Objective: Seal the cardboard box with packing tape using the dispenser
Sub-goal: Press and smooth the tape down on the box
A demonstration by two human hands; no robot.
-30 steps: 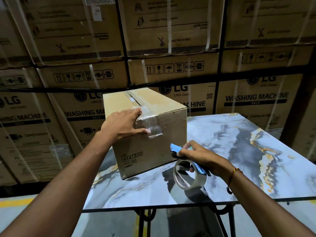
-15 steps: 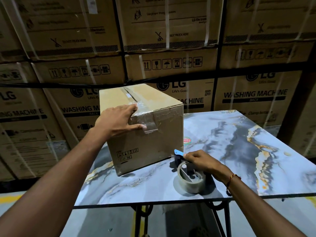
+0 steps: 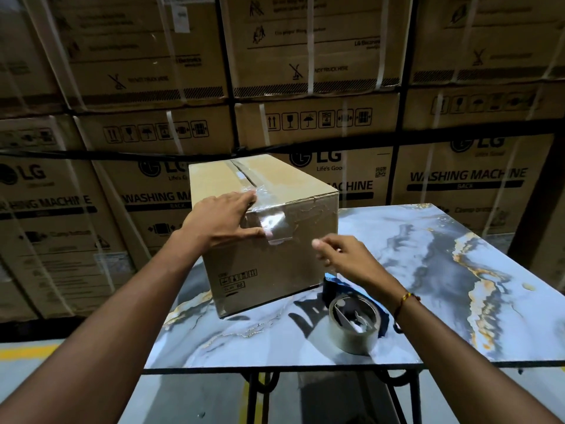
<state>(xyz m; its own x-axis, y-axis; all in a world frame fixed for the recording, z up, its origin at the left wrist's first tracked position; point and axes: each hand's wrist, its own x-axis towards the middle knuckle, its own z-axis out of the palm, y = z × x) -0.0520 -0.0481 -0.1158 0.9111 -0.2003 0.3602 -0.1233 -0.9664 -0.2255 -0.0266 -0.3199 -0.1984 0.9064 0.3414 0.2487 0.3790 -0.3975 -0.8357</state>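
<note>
A brown cardboard box stands on the left part of a marble-patterned table. Clear packing tape runs along its top seam and folds down over the near face. My left hand lies flat on the near top corner, thumb pressing the tape end on the front face. My right hand hovers in front of the box's lower right, fingers apart and holding nothing. The blue tape dispenser with its clear roll lies on the table just below that hand.
Tall stacks of strapped washing-machine cartons form a wall right behind the table. The table's near edge sits on black metal legs above a grey floor with a yellow line at the left.
My right hand set the dispenser down on the table, let go of it and rose toward the box's front face. My left hand stayed on the taped corner.
</note>
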